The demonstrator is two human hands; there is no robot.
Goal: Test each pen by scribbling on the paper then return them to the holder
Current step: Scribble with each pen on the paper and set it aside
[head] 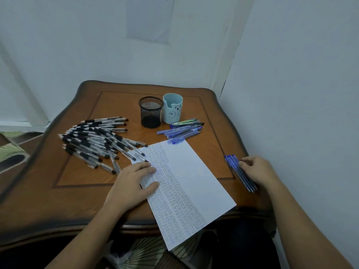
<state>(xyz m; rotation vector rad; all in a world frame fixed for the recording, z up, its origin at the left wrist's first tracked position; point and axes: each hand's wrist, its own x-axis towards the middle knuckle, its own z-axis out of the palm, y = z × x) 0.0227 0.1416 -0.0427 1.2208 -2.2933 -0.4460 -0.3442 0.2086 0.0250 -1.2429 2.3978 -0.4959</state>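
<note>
- Table (77, 191): brown polished wood with a scalloped, rounded rim and a darker inlaid line framing a square centre panel.
- Paper (200, 167): one white sheet is laid aslant on the table, its near corner overhanging the front edge. Its left part is covered in dense rows of small ink marks; the right strip is left plain.
- Left hand (134, 183): the fingers are stretched out nearly straight and laid flat on the sheet's left edge, thumb spread apart. Nothing is grasped.
- Right hand (256, 169): the fingers are curled down around a bundle of blue pens (232, 162) lying at the table's right rim. About four slim barrels are seen; the exact count cannot be told.
- Holders: two are counted, standing side by side at the far centre. One is a black wire-mesh cylinder (150, 111); the other is a smooth pale-blue cup (172, 111) with a bear face drawn on it.
- Heap of clear pens with black grips (97, 140): several dozen are piled left of the sheet, a few lapping over its corner; too tangled to be counted.
- Loose blue pens (180, 131): roughly ten are scattered just in front of the cup, a green one (186, 120) among them.
</note>
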